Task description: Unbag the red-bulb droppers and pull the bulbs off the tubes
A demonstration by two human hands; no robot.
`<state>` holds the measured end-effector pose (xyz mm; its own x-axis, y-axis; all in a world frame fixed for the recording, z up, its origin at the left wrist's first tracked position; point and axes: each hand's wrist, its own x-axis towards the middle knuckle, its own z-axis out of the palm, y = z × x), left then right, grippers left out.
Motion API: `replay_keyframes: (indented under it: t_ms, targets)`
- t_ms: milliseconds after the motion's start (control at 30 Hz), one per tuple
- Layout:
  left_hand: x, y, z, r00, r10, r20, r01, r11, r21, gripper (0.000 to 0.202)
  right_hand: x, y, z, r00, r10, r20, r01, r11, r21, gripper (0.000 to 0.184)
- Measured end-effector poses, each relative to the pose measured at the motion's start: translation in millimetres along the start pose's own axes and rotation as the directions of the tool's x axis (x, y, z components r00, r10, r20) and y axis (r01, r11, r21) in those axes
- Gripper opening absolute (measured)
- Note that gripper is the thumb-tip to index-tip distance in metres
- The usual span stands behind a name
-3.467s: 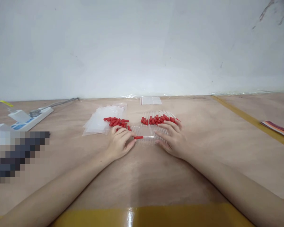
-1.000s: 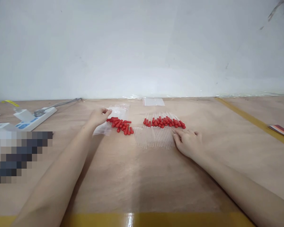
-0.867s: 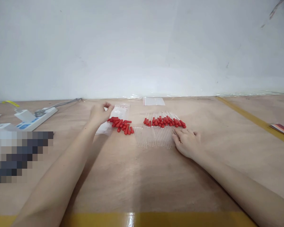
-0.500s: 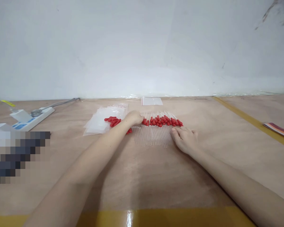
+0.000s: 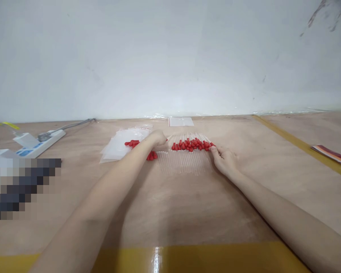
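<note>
A row of clear tubes with red caps lies across the middle of the table. In front of it lies a row of bare clear tubes. My left hand is at the left end of the capped row, knuckles up and fingers curled under; what they hold is hidden. My right hand rests on the table with its fingers stretched out, the tips touching the right end of the capped row. Loose red caps lie partly hidden under my left forearm.
Clear plastic bags lie left of the caps, and a small zip bag sits by the wall. A white power strip with a cable is at the far left. Coloured paper lies at the right, beyond a yellow tape line.
My left hand went from the plastic bags, across the loose caps, to the left end of the capped row. My right hand slid forward from the bare tubes to that row's right end.
</note>
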<state>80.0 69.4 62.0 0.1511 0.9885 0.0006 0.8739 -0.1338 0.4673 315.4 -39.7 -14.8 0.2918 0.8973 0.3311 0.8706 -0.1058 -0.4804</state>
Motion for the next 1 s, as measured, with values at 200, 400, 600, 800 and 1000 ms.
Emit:
replay_keyframes:
  t_ms: [200,400,600,800,1000]
  targets:
    - [-51.2,-35.4,-13.8,0.920,0.302,-0.249,-0.326,0.944,-0.059,0.029,-4.8,-5.7,0.0,0.966,-0.143,-0.218,0.169,0.980,0.109,0.042]
    - [-100.5,-72.2,27.2,0.670,0.605,-0.430,-0.655,0.755,0.042,0.018,-28.8,-39.3,-6.9,0.782,-0.584,-0.219,0.595,0.804,-0.019,0.046]
    - [-114.6,-70.2,44.5,0.563,0.685,-0.464,-0.757,0.652,0.045,0.015,-41.1,-60.1,2.1,0.652,-0.755,-0.071,0.750,0.656,-0.083,0.027]
    - [-118.2,-58.8,42.2,0.569,0.721,-0.395,-0.777,0.628,0.027,0.029,-41.9,-61.0,5.6,0.634,-0.771,-0.054,0.767,0.636,-0.082,0.025]
    - [-116.7,-48.9,42.8,0.618,0.745,-0.250,-0.746,0.657,0.113,0.018,-45.2,-63.6,4.3,0.604,-0.794,-0.069,0.788,0.608,-0.091,0.024]
